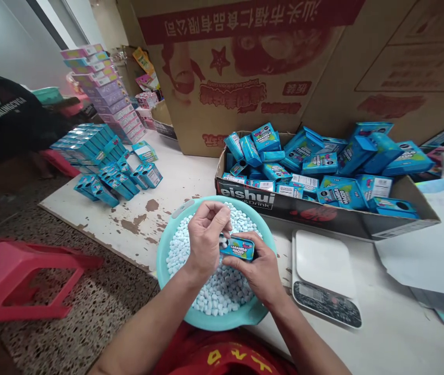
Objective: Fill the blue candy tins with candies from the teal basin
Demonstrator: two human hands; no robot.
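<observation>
A teal basin full of small pale blue candies stands at the table's front edge. Over it, my right hand holds a small blue candy box between thumb and fingers, its printed face up. My left hand is at the box's left end with its fingers curled together; what they hold, if anything, is hidden. A few white candies show at that end of the box, beside the left fingers.
An open carton of blue boxes lies behind the basin, a scale to the right. Stacked blue boxes and pink and purple boxes stand left. A red stool and a person in black are further left.
</observation>
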